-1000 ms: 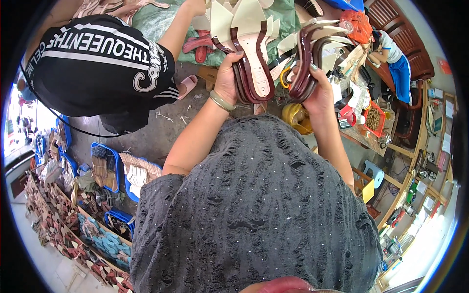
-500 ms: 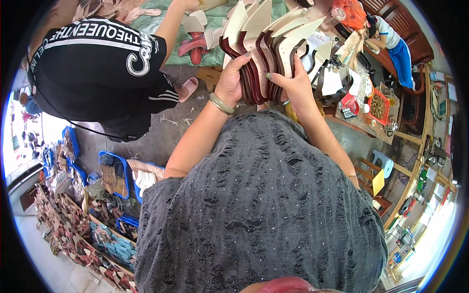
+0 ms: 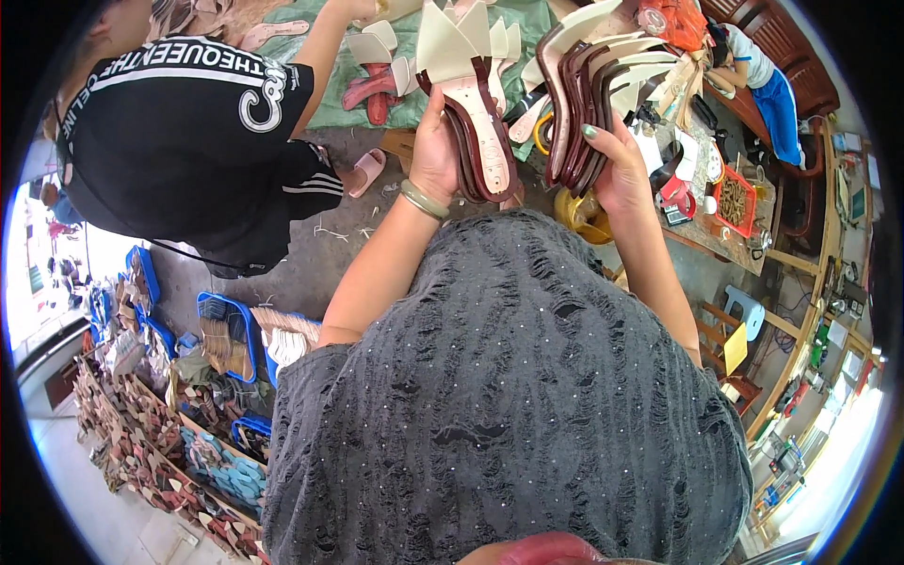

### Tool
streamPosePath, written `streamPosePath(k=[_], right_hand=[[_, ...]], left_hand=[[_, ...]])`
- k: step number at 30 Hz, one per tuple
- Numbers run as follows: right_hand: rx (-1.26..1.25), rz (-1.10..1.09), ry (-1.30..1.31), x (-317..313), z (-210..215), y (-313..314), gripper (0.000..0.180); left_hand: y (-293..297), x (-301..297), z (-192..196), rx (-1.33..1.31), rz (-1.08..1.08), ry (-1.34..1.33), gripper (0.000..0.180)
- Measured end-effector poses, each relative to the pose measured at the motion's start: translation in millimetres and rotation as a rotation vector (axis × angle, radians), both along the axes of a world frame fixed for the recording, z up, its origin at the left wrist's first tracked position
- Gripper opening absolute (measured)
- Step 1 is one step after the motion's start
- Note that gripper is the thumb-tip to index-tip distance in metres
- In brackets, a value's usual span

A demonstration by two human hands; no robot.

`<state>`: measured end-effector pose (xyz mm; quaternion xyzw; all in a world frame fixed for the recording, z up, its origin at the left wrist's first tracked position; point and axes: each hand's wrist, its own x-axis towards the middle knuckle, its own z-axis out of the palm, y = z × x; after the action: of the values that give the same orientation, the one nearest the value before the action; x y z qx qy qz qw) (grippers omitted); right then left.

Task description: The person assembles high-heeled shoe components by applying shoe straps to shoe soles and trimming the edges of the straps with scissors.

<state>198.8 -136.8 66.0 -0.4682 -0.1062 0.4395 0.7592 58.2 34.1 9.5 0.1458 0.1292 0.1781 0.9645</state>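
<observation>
At far left, a co-worker in a black shirt (image 3: 188,132) leans over the green sheet (image 3: 330,89) on the floor, close by, so room for swinging that way is tight. The left hand (image 3: 435,155) is clamped on a small stack of pointed shoe soles (image 3: 476,113), cream faces up with dark red edges. The right hand (image 3: 621,169) is closed around a larger fanned bundle of soles (image 3: 589,94), held just apart from the first stack. To handle them well, I judge both grips should stay firm low on the heels so the fan does not slip. At right, a cluttered surface (image 3: 725,202) crowds the elbow.
</observation>
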Motion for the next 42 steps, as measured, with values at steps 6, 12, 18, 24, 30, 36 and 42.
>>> streamPosePath(k=[6, 12, 18, 24, 30, 36, 42], right_hand=[[-0.045, 0.011, -0.086, -13.6, 7.4, 2.1, 0.070], [-0.080, 0.023, -0.100, -18.5, 4.4, 4.5, 0.071], [-0.094, 0.037, -0.169, -26.7, 4.3, 12.1, 0.071], [-0.120, 0.069, -0.162, -27.6, 6.5, 13.8, 0.072], [-0.039, 0.095, 0.057, -21.4, 3.1, 8.8, 0.068], [-0.087, 0.058, -0.093, -15.9, 2.9, 7.5, 0.069], [-0.114, -0.001, -0.219, -21.2, 10.5, 9.3, 0.075]], left_hand=[[-8.3, 12.4, 5.0, 0.033, 0.038, -0.009, 0.060], [-13.6, 16.8, 11.4, 0.001, -0.034, -0.091, 0.066], [-19.5, 21.9, 7.3, -0.035, -0.020, -0.084, 0.066], [-22.5, 26.4, 7.0, 0.007, -0.016, -0.061, 0.074], [-25.4, 26.1, 15.2, -0.022, -0.017, -0.086, 0.076], [-23.7, 28.1, 6.2, -0.001, -0.030, -0.090, 0.072], [-28.5, 29.8, 12.9, 0.055, -0.080, -0.105, 0.071]])
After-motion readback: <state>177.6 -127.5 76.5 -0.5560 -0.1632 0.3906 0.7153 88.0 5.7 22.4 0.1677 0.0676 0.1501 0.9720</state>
